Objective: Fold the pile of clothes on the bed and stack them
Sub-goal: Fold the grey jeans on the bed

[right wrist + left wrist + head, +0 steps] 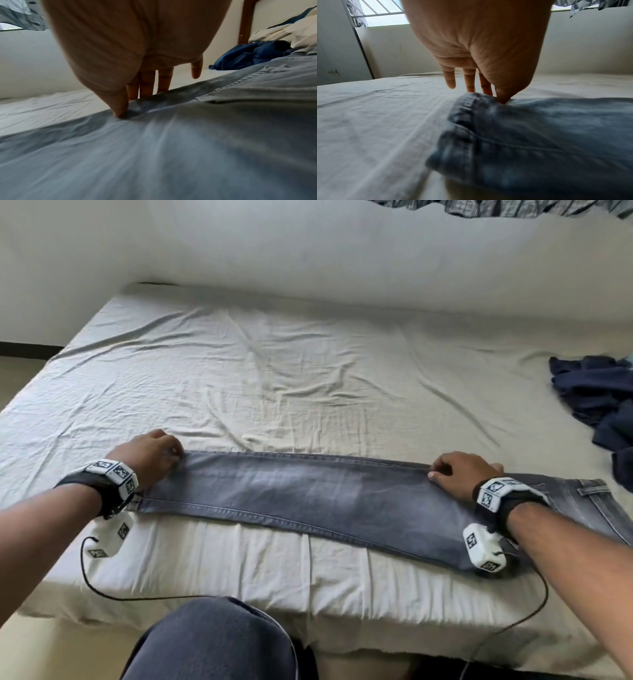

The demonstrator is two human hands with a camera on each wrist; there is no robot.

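A bed (308, 378) covered by a wrinkled pale sheet is seen, with grey jeans (325, 501) laid flat along its near edge. The hem end is pinched by the left hand (154, 457); the far edge near the thigh is gripped by the right hand (462, 474). Dark blue clothes (599, 398) are heaped at the right.

Both hands (150, 457) (462, 474) gripping jeans (325, 498) on bed (274, 371).

Soft daylight, blurred wrist views.
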